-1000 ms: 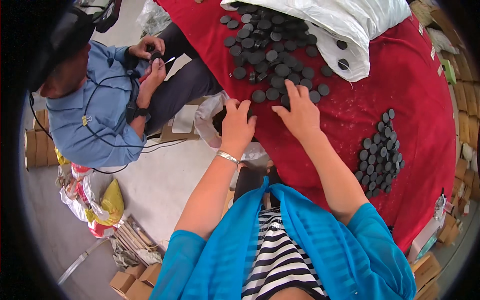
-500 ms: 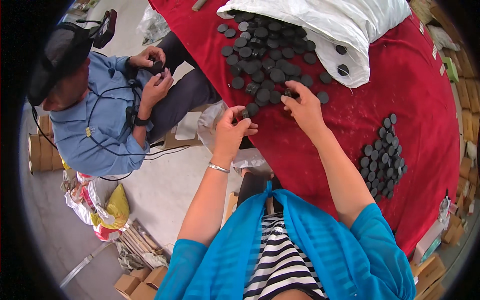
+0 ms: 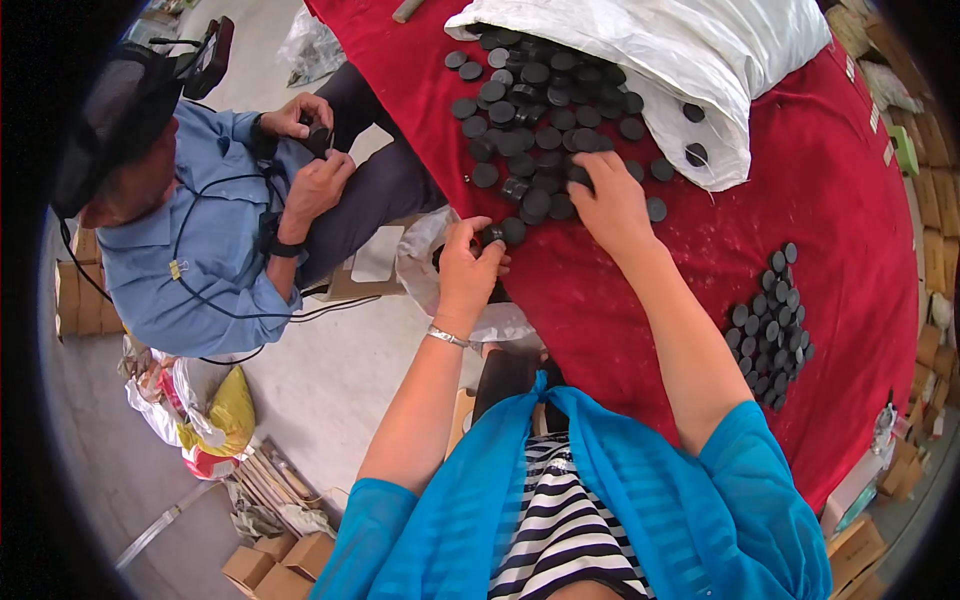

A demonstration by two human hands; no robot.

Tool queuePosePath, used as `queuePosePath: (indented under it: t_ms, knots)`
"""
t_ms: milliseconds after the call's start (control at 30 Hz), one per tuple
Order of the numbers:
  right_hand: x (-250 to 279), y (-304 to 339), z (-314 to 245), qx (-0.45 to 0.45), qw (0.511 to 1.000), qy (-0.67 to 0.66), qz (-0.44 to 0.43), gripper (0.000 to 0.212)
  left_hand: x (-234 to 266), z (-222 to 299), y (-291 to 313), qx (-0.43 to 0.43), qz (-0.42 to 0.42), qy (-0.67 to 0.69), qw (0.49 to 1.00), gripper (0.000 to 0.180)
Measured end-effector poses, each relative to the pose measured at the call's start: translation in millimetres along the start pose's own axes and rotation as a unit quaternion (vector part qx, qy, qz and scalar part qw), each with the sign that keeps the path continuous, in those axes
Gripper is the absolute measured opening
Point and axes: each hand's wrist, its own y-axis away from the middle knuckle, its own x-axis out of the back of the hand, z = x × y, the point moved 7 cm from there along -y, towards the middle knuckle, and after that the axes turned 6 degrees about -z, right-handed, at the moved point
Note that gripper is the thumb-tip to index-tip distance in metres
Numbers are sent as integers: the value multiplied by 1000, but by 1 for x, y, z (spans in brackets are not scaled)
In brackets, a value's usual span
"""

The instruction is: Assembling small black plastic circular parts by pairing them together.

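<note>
Most of the black round caps (image 3: 540, 110) lie loose by the white sack (image 3: 700, 70) on the red table (image 3: 800, 230); a smaller batch (image 3: 768, 325) sits sorted apart. The left hand (image 3: 468, 268) pinches one cap at the table's edge; the right hand (image 3: 610, 200) rests spread on the pile. A seated co-worker (image 3: 210, 230) crowds the left side.

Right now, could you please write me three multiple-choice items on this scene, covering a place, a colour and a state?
1. Where does the smaller group of round black discs lie?
A. on the red cloth, to the person's right
B. on the floor
C. inside the sack

2. What colour is the cloth-covered table?
A. green
B. red
C. white

3. What does the left hand do?
A. lies flat and empty
B. pinches a black disc
C. grips the white woven sack

Answers: A, the discs sit by the right forearm; B, the cloth is red; B, the fingers close on a disc.
</note>
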Motion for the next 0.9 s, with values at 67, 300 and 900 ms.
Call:
queuePosePath:
  t_ms: [67,300,900]
  knots:
    - [10,15,5,19,998,-45,37,31,1,0,-1,-10,-9,-10,1000,32]
    - [13,-3,-23,22,998,57,-5,30,-6,6,1,-18,-27,-13,999,31]
    - [2,51,-62,-9,916,-353,-191,49,-24,50,35,22,-101,172,980,30]
